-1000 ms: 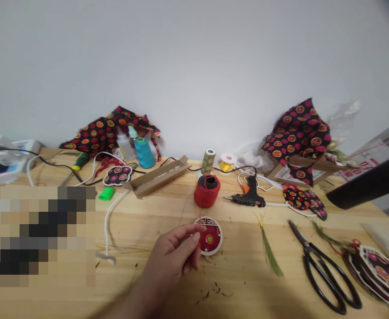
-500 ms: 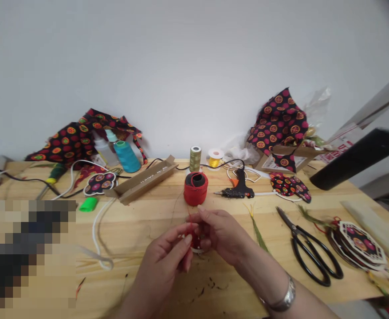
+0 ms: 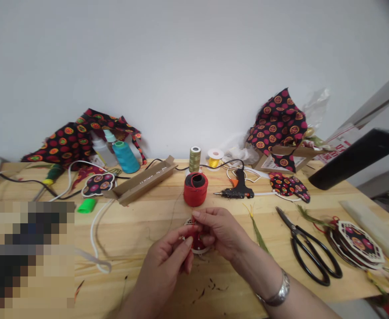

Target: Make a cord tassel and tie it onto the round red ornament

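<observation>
So both hands are bunched over a small round red ornament (image 3: 198, 241) near the front middle of the counter (image 3: 141, 221). The left hand (image 3: 170, 261) is pinched narrow, thumb and forefinger closed on what looks like a thin red thread (image 3: 191, 228) right at the ornament's top edge. The right hand (image 3: 219, 232) is curled around the ornament from the other side, fingers closed on its rim, so most of the piece is hidden. Whether the thread is already tied on can't be told from here.

The red cord spool (image 3: 195, 189) is parked just behind the hands, and the thread seems to run up toward it, though that bit is too fine to be sure of.

What could go wrong, as a guess:
- The thread could be slipped out of that tiny pinch, since so little of it is gripped.
- The spool could be tugged over or dragged if the line goes taut, being so close and upright.
- The loose green leaf strip (image 3: 257, 235) just beside the right wrist could be swept off by the forearm.
- The scissors (image 3: 309, 250) and the glue gun (image 3: 237, 191) are kept well apart from the hands, so less worry there.
</observation>
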A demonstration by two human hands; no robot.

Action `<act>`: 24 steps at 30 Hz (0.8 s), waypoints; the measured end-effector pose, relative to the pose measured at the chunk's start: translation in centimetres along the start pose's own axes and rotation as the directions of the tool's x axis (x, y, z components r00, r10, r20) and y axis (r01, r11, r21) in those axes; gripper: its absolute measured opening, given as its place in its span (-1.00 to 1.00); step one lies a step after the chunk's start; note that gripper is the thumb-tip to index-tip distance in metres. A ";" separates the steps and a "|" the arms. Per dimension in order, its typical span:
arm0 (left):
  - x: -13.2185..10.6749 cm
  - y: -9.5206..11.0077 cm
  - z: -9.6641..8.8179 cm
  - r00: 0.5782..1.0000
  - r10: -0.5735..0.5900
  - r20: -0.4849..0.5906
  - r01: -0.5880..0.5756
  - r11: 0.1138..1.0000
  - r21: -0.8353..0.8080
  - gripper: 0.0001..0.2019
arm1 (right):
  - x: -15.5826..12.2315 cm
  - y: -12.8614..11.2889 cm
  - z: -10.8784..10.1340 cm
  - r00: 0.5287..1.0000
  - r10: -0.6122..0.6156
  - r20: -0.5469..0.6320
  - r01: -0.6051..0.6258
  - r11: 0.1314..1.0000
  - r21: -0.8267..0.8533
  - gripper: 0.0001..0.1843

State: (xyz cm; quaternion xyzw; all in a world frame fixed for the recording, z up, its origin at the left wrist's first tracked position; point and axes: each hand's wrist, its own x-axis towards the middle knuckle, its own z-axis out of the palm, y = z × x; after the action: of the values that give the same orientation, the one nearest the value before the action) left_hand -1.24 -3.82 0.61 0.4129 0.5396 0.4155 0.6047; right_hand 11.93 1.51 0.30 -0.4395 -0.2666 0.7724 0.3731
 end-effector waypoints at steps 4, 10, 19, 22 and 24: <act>-0.2 0.0 -0.3 1.000 0.006 -0.010 -0.006 0.997 0.076 -0.60 | -0.3 0.1 0.0 0.994 -0.070 -0.079 0.067 0.997 -0.040 -0.63; -0.5 0.1 -1.1 0.995 0.071 -0.067 -0.054 0.973 0.224 -0.57 | -1.4 -1.0 -0.3 0.944 -0.225 -0.243 0.207 0.974 -0.096 -0.68; -0.4 0.1 -2.5 0.968 0.173 -0.180 -0.092 0.916 0.389 -0.66 | -4.3 -4.8 -1.5 0.806 -0.513 -0.294 0.503 0.857 -0.113 -0.74; -0.2 0.1 -3.0 0.969 0.174 -0.172 -0.091 0.909 0.408 -0.65 | -5.5 -5.5 -1.7 0.765 -0.582 -0.278 0.574 0.810 -0.115 -0.79; -0.1 0.2 -3.3 0.965 0.188 -0.183 -0.098 0.905 0.413 -0.66 | -6.4 -5.9 -1.6 0.733 -0.628 -0.261 0.620 0.775 -0.122 -0.83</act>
State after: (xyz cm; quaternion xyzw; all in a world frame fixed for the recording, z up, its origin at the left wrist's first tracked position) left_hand -4.52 -3.70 0.55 0.5182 0.6444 0.3828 0.4119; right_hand 17.49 -0.13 6.98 -0.4367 -0.3514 0.5265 0.6392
